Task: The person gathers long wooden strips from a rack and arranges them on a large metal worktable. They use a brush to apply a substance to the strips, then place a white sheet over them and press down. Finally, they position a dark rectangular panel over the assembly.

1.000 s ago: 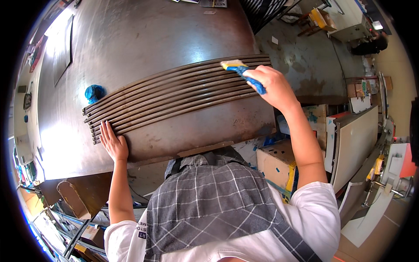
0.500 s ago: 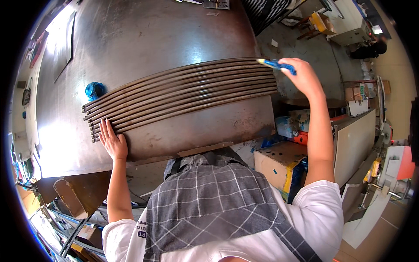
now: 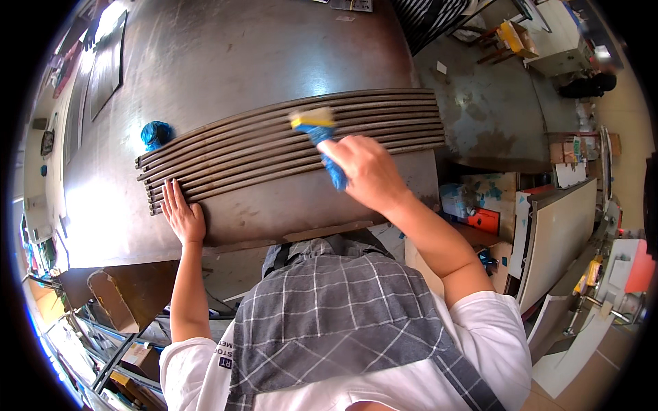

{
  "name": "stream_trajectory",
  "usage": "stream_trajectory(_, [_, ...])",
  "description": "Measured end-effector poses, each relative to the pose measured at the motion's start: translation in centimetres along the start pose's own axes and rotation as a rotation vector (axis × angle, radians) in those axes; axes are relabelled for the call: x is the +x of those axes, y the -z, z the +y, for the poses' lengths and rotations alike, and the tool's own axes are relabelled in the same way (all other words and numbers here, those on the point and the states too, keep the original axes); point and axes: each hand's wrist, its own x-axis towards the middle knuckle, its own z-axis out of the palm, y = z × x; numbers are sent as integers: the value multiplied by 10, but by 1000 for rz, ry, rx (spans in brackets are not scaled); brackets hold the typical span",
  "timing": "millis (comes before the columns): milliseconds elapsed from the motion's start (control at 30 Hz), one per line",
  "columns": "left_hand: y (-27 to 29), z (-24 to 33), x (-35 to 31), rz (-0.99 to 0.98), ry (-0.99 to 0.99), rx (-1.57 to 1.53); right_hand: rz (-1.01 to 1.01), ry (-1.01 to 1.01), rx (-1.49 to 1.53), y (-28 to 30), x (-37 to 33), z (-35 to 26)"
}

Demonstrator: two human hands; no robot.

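Several long, thin dark metal rods lie side by side across a broad metal table. My left hand rests flat on their left ends near the front, fingers stretched out. In my right hand is a paintbrush with a blue-wrapped handle and a yellow band. Its pale bristles, blurred by motion, are over the middle of the rods; whether they touch is unclear. A blue plastic-wrapped container stands just behind the rods' left ends.
Flat dark sheets lie at the table's far left. Right of the table are a light panel, a red box and a yellow-topped stool. Below the table's left front is a cardboard piece.
My right hand has swept the paintbrush leftward from the rods' right ends to about their middle. My left hand stays on the left ends.
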Motion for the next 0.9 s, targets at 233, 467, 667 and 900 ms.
stream_trajectory(233, [5,6,2,-11,9,-13,440,-293,118,-21,15,19])
stream_trajectory(467, [2,4,0,-17,4,-12,303,-151,395,-45,3,-9])
stream_trajectory(667, [2,4,2,-27,10,-5,798,-1111,1055,-3,-92,112])
stream_trajectory(900, [1,3,1,-22,6,-4,862,-909,1,62,-135,125])
